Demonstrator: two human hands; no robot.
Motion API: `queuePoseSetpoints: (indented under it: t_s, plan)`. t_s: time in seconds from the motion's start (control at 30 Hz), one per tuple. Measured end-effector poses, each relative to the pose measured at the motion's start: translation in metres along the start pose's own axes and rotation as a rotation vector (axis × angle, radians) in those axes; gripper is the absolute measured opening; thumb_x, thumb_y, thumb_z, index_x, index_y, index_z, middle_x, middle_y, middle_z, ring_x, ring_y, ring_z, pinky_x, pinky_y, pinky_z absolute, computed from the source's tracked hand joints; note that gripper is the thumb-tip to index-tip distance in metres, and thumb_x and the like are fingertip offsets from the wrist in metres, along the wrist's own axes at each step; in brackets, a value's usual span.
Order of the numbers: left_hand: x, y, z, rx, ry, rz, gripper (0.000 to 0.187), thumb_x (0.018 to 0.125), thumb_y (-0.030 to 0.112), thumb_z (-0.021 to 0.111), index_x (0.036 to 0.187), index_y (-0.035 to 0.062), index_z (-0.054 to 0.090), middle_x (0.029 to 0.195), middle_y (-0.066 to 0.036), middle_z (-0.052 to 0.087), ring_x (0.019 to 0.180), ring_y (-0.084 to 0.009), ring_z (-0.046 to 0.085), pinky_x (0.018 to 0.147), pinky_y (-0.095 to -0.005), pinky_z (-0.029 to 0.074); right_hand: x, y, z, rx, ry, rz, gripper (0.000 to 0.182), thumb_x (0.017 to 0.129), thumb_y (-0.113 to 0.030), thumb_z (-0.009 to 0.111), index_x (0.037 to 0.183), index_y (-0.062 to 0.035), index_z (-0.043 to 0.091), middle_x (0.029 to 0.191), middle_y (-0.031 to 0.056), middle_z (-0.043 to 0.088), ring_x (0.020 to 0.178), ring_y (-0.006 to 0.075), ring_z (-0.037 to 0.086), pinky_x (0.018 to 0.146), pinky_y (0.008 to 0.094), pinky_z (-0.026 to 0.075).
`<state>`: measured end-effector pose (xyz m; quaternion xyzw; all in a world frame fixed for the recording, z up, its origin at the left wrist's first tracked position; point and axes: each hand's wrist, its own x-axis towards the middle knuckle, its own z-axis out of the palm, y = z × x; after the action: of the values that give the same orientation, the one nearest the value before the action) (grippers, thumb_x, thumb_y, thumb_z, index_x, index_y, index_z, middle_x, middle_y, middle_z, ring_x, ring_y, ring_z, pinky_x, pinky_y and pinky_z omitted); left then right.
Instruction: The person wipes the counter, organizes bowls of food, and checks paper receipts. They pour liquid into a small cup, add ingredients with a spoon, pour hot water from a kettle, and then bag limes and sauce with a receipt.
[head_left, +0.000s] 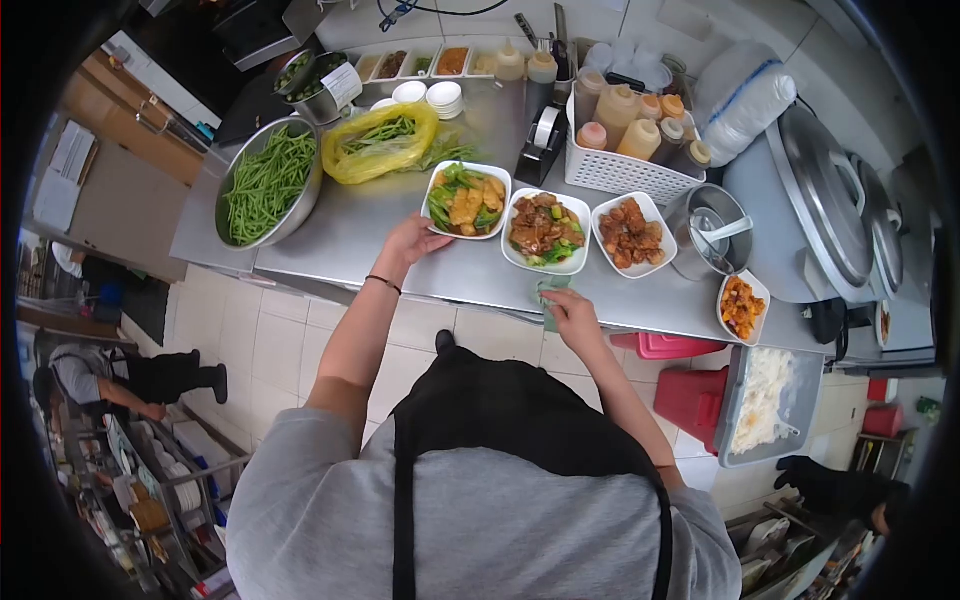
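Observation:
My left hand (413, 238) is at the lower left corner of a white square bowl (437, 222) of golden fried pieces over leafy greens. Its fingers and thumb appear to grip the bowl's side. My right hand (573, 312) pinches a small green cloth (555, 290) at the counter's front edge. Just above the cloth sits a second white bowl (548, 266) of sliced meat and greens. To its right is a third white bowl (637, 267) of browned meat pieces.
Along the steel counter (400, 275) are a bowl of green beans (268, 185), a yellow bag (372, 170), a tape dispenser (541, 150), a basket of sauce bottles (625, 180), a metal pot (712, 225) and a small orange dish (742, 305). A rice tub (765, 405) stands lower right. Other people are behind.

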<state>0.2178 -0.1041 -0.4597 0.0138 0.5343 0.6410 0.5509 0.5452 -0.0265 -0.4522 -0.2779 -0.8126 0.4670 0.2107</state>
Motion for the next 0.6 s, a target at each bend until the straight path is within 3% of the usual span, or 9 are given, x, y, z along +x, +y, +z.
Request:
queuePoseSetpoints:
  t_s: [0.1,0.2,0.27,0.33,0.4,0.47,0.53,0.6]
  plan:
    - [0.01,0.009,-0.01,0.149,-0.09,-0.043,0.038,0.083,-0.001,0.036,0.121,0.0013,0.034,0.111,-0.018,0.05,0.094,-0.0298,0.056,0.083,-0.039,0.049,0.024,0.007,0.02,-0.138,0.15,-0.031,0.027,0.072,0.004,0.048,0.095,-0.0024,0.061,0.094,0.0174,0.059,0.088,0.0343,0.056,0.079,0.0354,0.045]
    - [0.02,0.017,-0.02,0.21,-0.171,-0.074,0.043,0.079,-0.005,0.036,0.121,0.0025,0.037,0.11,-0.017,0.051,0.095,-0.0283,0.057,0.083,-0.0384,0.049,0.036,-0.004,0.029,-0.146,0.254,0.084,0.027,0.072,0.005,0.048,0.096,-0.0014,0.06,0.092,0.0174,0.059,0.084,0.0346,0.057,0.076,0.0363,0.045]
    - [0.02,0.02,-0.023,0.192,-0.213,-0.068,0.041,0.077,-0.006,0.038,0.117,0.0003,0.039,0.104,-0.017,0.055,0.088,-0.028,0.06,0.077,-0.0383,0.053,0.041,-0.013,0.031,-0.19,0.405,0.101,0.025,0.072,0.006,0.049,0.094,0.0005,0.06,0.089,0.0179,0.059,0.083,0.0345,0.056,0.075,0.0362,0.045]
    - [0.021,0.023,-0.032,0.177,-0.264,-0.064,0.043,0.074,-0.008,0.039,0.116,-0.0001,0.04,0.103,-0.017,0.056,0.087,-0.0276,0.061,0.075,-0.0377,0.053,0.038,-0.017,0.038,-0.226,0.472,0.061,0.025,0.073,0.005,0.05,0.095,-0.0001,0.06,0.094,0.0176,0.059,0.088,0.0336,0.054,0.078,0.0366,0.043]
    - [0.016,0.03,-0.041,0.227,-0.277,-0.115,0.045,0.072,-0.007,0.042,0.117,0.0011,0.04,0.106,-0.017,0.054,0.091,-0.0292,0.059,0.081,-0.0388,0.051,0.032,-0.024,0.051,-0.447,0.592,0.019,0.031,0.073,0.005,0.051,0.102,-0.0041,0.058,0.101,0.0178,0.056,0.093,0.0341,0.051,0.081,0.0355,0.041]
    - [0.009,0.035,-0.051,0.241,-0.287,-0.13,0.044,0.073,-0.007,0.041,0.116,-0.0002,0.041,0.106,-0.018,0.055,0.09,-0.0295,0.06,0.08,-0.0399,0.051,0.021,-0.02,0.073,-0.636,0.585,0.021,0.035,0.07,0.004,0.053,0.104,-0.0066,0.058,0.106,0.0167,0.054,0.099,0.0363,0.047,0.086,0.0386,0.039]
    - [0.008,0.036,-0.066,0.247,-0.336,-0.13,0.044,0.073,-0.006,0.039,0.117,-0.0009,0.04,0.106,-0.019,0.055,0.09,-0.03,0.06,0.079,-0.04,0.052,0.008,-0.015,0.091,-0.782,0.411,0.097,0.036,0.067,0.004,0.054,0.101,-0.0072,0.059,0.107,0.0163,0.055,0.099,0.0374,0.047,0.087,0.0406,0.04]
    - [0.001,0.042,-0.076,0.246,-0.335,-0.143,0.044,0.073,-0.007,0.039,0.117,0.0,0.041,0.104,-0.018,0.056,0.088,-0.0292,0.06,0.076,-0.0399,0.052,0.005,-0.018,0.098,-0.729,0.399,0.113,0.037,0.063,0.008,0.054,0.095,-0.0088,0.063,0.104,0.0158,0.056,0.097,0.035,0.05,0.084,0.0399,0.042]
